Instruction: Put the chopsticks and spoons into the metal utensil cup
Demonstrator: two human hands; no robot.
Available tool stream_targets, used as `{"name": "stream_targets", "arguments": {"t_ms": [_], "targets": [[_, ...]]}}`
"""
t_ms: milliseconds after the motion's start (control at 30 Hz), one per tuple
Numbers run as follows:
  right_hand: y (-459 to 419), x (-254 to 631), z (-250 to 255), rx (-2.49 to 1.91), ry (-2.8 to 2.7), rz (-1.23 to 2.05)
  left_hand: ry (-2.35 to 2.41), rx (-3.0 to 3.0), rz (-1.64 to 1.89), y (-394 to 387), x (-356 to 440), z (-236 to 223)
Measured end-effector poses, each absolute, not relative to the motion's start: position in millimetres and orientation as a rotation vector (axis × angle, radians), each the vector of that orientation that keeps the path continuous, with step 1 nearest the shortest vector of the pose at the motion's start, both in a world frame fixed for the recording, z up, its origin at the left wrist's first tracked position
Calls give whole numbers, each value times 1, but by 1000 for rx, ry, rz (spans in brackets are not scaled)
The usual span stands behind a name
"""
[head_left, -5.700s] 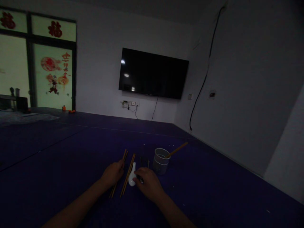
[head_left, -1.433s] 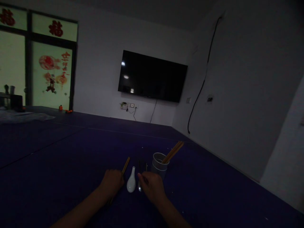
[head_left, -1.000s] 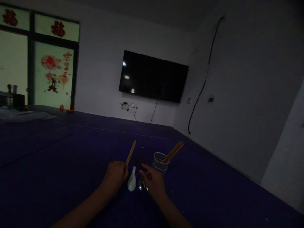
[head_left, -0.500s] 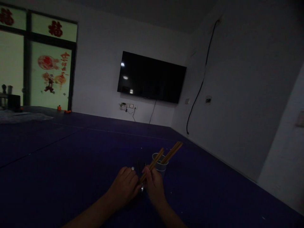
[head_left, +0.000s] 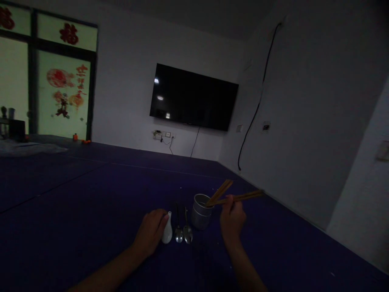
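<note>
My right hand (head_left: 232,220) is raised just right of a grey metal cup (head_left: 200,211) and pinches a pair of wooden chopsticks (head_left: 244,197), held almost level with one end over the cup's mouth. Another pair of chopsticks (head_left: 219,191) leans in the cup. My left hand (head_left: 151,231) rests on the dark blue surface with its fingers against a white ceramic spoon (head_left: 167,232). Two metal spoons (head_left: 183,234) lie side by side between that spoon and the cup.
The dark blue surface (head_left: 91,194) stretches far to the left and back. A white wall (head_left: 304,121) runs close along the right with a black cable. A black television (head_left: 193,98) hangs on the far wall. The room is dim.
My right hand took the chopsticks from my left hand and carried them right, level over the cup. My left hand dropped back to the white spoon.
</note>
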State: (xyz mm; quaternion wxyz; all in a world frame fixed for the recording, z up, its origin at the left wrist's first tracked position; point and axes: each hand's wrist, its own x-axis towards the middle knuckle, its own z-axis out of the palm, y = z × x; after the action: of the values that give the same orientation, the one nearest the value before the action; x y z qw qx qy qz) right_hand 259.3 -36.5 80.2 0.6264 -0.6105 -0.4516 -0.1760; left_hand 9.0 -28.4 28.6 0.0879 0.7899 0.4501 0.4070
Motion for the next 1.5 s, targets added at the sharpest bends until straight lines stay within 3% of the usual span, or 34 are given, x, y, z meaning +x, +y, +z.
{"name": "stream_targets", "arguments": {"t_ms": [400,967,1167,1500], "targets": [[-15,258,61,-1657,-1383,-279,1363,2383,1088,-25,12,26],[-27,253,63,-1827,-1093,-198,1429,2377,991,-20,9,24],[-35,251,70,-1524,-812,-360,1484,2438,872,-21,8,23],[-48,184,45,-1279,-2042,-365,1405,2597,713,-24,7,22]]}}
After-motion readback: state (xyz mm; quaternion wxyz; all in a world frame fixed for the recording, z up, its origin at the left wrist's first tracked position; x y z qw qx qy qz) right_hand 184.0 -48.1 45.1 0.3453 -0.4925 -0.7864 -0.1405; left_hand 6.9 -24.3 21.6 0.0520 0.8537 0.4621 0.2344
